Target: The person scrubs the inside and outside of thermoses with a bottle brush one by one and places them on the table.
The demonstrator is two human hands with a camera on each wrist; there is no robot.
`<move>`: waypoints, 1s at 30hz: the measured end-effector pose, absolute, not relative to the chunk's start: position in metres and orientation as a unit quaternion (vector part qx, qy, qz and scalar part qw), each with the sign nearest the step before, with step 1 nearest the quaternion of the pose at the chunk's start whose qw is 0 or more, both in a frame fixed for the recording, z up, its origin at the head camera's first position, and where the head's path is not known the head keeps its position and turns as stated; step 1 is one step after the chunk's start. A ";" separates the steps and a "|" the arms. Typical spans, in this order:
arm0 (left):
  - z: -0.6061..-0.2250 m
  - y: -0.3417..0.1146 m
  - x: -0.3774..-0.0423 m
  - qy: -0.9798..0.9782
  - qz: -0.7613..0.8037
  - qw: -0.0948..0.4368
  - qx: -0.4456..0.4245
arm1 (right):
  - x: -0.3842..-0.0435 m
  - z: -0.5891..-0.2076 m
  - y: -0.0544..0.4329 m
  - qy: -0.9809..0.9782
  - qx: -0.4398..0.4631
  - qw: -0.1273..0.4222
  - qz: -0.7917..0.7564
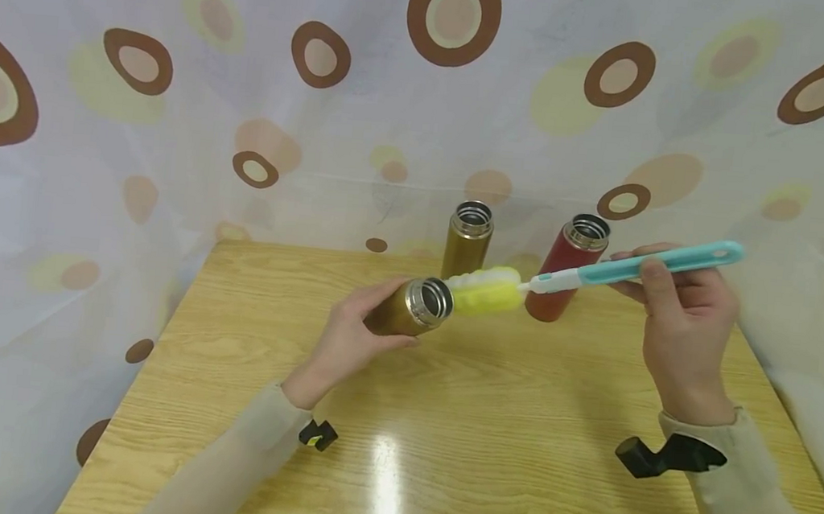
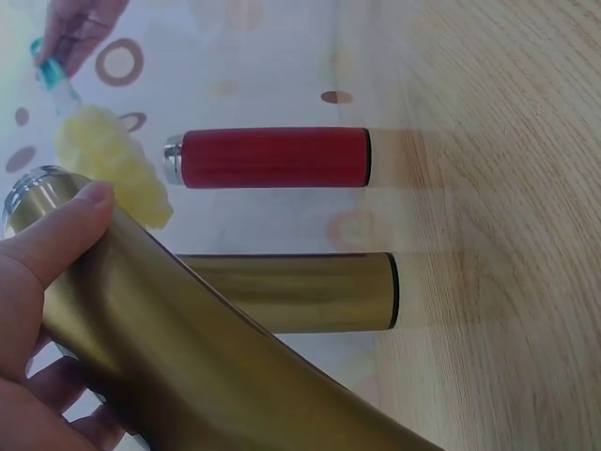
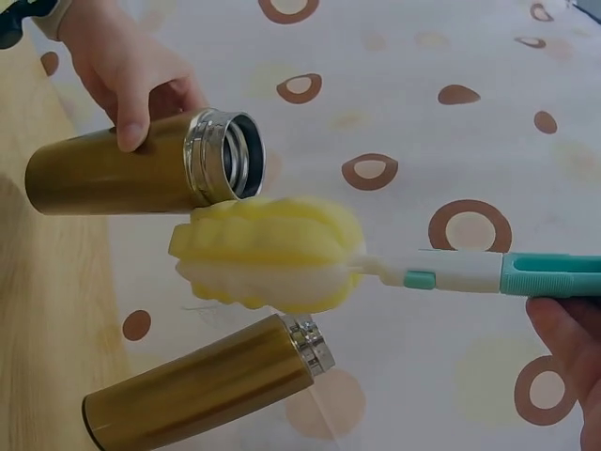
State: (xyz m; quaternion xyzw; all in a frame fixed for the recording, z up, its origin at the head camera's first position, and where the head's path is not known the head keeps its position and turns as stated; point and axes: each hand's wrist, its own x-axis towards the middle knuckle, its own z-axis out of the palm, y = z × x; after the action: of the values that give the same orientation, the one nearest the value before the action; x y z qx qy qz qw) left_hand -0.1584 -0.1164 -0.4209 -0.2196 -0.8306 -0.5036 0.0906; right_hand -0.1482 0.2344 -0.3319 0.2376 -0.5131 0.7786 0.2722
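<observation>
Head view: left hand, centre, grips gold metal cylindrical bottle; right hand, at right, pinches turquoise-handled brush with yellow-and-white sponge head.
Left wrist: red cylindrical metal bottle at upper centre.
Right wrist: sponge head mid-frame, just below mouth of gripped bottle.

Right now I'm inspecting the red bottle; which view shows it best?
The left wrist view: the red bottle shows from metal neck to dark base, with nothing in front. The head view shows its open mouth, but the brush crosses its body. The right wrist view doesn't show it.
</observation>
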 end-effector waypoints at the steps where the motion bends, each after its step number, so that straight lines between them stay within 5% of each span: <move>1: -0.421 -0.116 -0.158 -0.831 -0.503 0.092 -0.219 | -0.148 -0.331 0.234 -0.513 0.243 0.271 0.777; 30: -0.420 -0.111 -0.157 -0.846 -0.468 0.123 -0.223 | -0.138 -0.323 0.229 -0.436 0.305 0.200 0.823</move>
State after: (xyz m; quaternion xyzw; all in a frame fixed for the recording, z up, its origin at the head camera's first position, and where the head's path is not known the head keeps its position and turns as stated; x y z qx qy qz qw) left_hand -0.1568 -0.1109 -0.4198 -0.2228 -0.8462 -0.4683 0.1226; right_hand -0.1384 0.2292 -0.3235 0.3049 -0.4359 0.8228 0.2001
